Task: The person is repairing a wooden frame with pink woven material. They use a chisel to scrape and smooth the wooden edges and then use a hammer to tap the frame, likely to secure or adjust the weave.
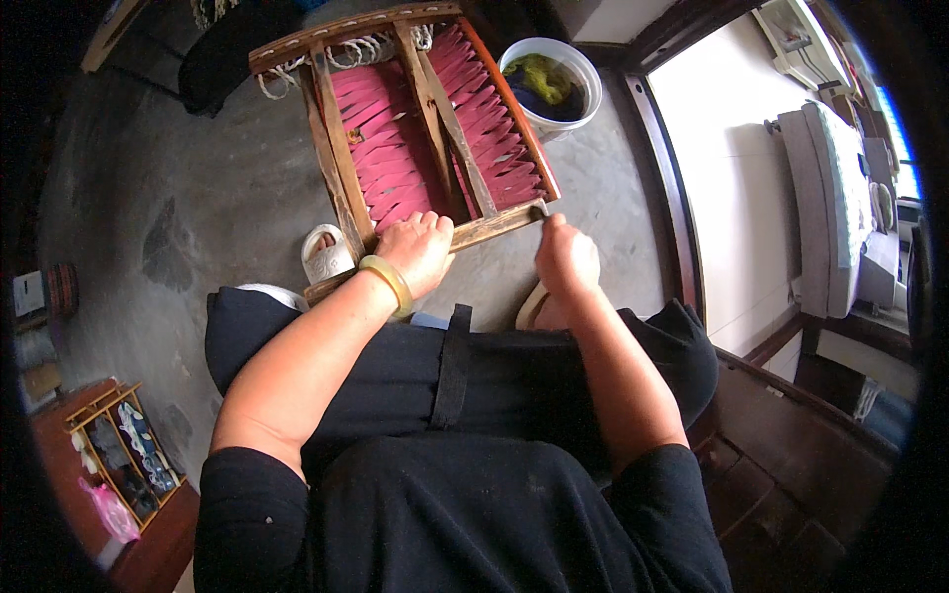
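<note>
A wooden frame, which looks like a folding stool or chair, lies before me with wooden slats crossing it. Strips of dark pink fabric are stretched and twisted inside it, and white cord loops along its far bar. My left hand, with a yellowish bangle at the wrist, is wrapped over the near wooden bar. At that bar's right end my right hand is closed in a fist. A small greyish tip shows between it and the bar; the rest is hidden in the fingers.
A white bucket with yellow-green and dark material inside stands beyond the frame's right corner. My foot in a white slipper is by the frame's left leg. A divided tray lies at lower left; a dark door frame rises on the right.
</note>
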`<state>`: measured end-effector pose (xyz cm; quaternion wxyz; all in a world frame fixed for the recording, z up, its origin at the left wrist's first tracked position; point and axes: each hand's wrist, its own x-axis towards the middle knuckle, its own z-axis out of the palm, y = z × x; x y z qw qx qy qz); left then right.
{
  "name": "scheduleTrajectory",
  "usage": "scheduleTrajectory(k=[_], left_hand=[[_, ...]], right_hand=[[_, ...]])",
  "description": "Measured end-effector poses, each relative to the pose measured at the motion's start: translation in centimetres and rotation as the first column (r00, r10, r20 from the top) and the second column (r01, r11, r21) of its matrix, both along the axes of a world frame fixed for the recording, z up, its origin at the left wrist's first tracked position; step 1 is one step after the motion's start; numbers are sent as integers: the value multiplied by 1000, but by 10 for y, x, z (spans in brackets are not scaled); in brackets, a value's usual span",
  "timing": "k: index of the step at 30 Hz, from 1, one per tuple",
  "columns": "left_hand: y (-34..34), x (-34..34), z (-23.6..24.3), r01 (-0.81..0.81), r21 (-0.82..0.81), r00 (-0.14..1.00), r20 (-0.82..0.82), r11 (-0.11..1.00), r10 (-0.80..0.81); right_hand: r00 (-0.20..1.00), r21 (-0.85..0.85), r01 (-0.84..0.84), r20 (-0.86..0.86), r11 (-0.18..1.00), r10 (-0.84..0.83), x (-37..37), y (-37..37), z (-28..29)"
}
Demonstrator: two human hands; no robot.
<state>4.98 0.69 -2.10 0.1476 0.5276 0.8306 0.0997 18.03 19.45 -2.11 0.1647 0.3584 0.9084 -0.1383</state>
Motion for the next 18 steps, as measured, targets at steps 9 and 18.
scheduleTrajectory(k=[9, 18], left_hand=[[0, 1, 1, -7, -5, 1000, 3, 1000, 7], [2, -1, -1, -9, -2, 1000, -1, 1000, 9]], right_hand=[[989, -37, -105, -111, 994, 100, 5, -21, 7], [996, 59, -3, -88, 998, 8, 9, 3, 2]])
